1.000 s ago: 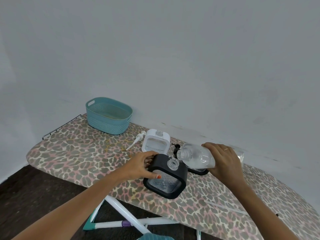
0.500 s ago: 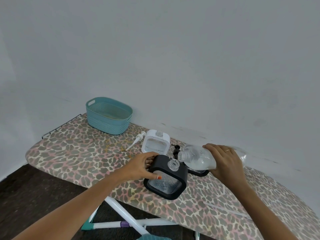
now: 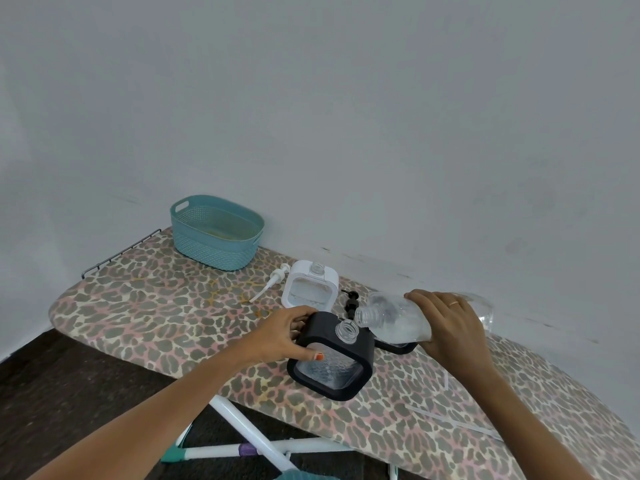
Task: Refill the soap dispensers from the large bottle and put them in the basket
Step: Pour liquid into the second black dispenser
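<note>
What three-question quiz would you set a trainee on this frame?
1. True or false: the teal basket already holds a dispenser.
2. Which hand grips the tilted large bottle? A) the left B) the right C) neither
3. Fill in: the left hand steadies the ___ dispenser, whose neck is uncapped.

Key:
1. False; no dispenser shows inside it.
2. B, the right hand.
3. Black: the black dispenser, with the bottle's mouth just beside its neck.
</note>
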The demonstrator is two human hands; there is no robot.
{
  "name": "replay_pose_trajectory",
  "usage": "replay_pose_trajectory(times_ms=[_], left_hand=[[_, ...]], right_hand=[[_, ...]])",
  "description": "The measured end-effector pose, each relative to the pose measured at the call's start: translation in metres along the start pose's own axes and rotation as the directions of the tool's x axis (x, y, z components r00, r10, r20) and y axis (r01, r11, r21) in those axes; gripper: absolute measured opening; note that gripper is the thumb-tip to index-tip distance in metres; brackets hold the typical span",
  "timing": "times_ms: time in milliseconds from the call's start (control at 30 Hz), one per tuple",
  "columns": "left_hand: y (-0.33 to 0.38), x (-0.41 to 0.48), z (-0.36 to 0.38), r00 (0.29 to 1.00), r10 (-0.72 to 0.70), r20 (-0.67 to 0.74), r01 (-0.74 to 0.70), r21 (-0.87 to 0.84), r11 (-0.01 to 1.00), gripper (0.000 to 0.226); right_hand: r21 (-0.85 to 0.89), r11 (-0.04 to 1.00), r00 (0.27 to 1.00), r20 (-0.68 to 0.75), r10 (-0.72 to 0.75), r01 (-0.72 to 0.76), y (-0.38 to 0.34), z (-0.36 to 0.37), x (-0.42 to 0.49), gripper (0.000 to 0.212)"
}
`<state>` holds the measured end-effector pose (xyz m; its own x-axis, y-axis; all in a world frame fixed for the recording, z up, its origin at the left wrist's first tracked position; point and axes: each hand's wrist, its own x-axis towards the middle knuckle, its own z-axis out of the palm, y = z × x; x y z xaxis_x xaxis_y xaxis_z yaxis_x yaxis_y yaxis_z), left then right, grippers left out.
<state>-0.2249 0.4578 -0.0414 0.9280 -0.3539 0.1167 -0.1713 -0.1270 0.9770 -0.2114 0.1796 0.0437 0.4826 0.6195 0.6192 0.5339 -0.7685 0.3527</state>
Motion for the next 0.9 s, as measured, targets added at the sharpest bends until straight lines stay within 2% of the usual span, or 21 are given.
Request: replay_pose_trajectory(times_ms=[900], left_hand=[[-0.0017, 0.0002, 0.0038, 1.000, 0.005, -0.005, -0.005, -0.011, 1.000, 0.055]], right_hand=[[-0.032, 0.999, 1.000, 0.008, -0.026, 0.026, -0.0008, -0.0093, 0.0064, 0.061]])
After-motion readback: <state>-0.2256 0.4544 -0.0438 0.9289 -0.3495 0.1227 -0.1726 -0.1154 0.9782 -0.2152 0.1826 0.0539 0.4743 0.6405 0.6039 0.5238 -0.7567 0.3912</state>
